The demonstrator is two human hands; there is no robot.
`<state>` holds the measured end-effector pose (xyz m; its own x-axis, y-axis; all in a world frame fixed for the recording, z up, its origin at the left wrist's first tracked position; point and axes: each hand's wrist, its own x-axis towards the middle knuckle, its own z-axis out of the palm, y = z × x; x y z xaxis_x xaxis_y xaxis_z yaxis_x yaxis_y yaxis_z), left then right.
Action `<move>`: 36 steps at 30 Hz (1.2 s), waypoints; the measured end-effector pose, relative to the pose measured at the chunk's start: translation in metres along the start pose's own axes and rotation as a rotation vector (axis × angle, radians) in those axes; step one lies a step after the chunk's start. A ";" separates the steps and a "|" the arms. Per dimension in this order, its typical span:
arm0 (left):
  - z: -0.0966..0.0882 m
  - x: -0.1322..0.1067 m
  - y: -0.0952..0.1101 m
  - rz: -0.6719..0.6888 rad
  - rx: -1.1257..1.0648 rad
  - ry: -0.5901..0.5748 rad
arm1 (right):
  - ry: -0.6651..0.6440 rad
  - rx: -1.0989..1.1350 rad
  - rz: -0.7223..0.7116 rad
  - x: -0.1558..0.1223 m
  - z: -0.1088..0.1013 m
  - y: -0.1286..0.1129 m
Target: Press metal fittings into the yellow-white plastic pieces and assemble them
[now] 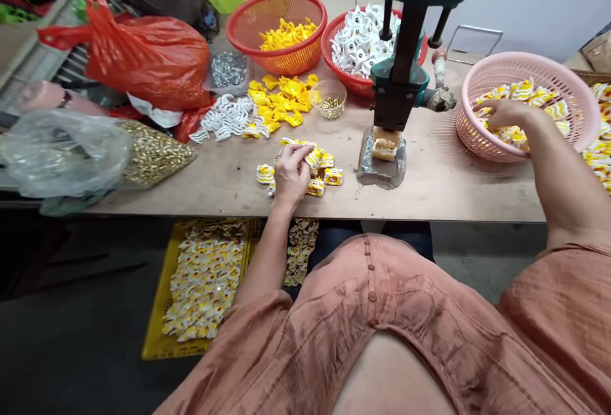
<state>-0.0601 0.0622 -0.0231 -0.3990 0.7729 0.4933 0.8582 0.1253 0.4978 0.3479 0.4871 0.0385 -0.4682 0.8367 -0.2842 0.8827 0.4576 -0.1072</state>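
My left hand is over a small cluster of yellow-and-white striped plastic pieces at the table's front. Its fingers are bent and closed around one of them, though the palm side is hidden. To the right, my right hand reaches into a pink basket of similar striped pieces. The fingers there are loosely spread over the pieces, with the tips partly hidden. Between my hands stands a green-and-black press. Beneath its head, a pale block rests on a wrapped base.
Behind are a red basket of yellow parts and a red basket of white parts. Loose yellow parts, white parts, a small clear cup and a red bag lie left. A yellow crate stands below.
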 end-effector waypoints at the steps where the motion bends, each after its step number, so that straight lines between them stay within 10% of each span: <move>1: 0.001 -0.002 -0.001 0.006 0.007 -0.010 | -0.031 -0.002 0.019 -0.002 0.001 0.002; 4: 0.004 -0.008 -0.002 0.013 0.014 -0.016 | -0.001 0.044 0.134 -0.011 0.003 0.010; 8: 0.001 -0.016 0.002 0.051 -0.014 0.075 | 0.369 0.324 0.213 -0.032 -0.002 0.016; 12: 0.006 -0.013 0.029 0.094 -0.130 0.194 | 0.742 0.822 -0.002 -0.071 -0.007 -0.009; 17: 0.038 -0.007 0.103 0.076 -0.570 0.033 | 0.638 1.262 -0.412 -0.125 0.036 -0.082; 22: 0.083 -0.016 0.152 -0.176 -1.117 -0.324 | 0.449 1.428 -0.440 -0.157 0.108 -0.156; 27: 0.105 -0.031 0.143 -0.342 -1.235 -0.317 | 0.472 1.392 -0.409 -0.169 0.149 -0.193; 36: 0.121 -0.004 0.097 -0.092 -0.687 -0.046 | 0.708 1.031 -0.384 -0.134 0.170 -0.215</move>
<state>0.0637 0.1469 -0.0630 -0.4330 0.8057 0.4042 0.4167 -0.2186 0.8823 0.2279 0.2251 -0.0624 -0.3364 0.8257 0.4527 0.1662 0.5253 -0.8345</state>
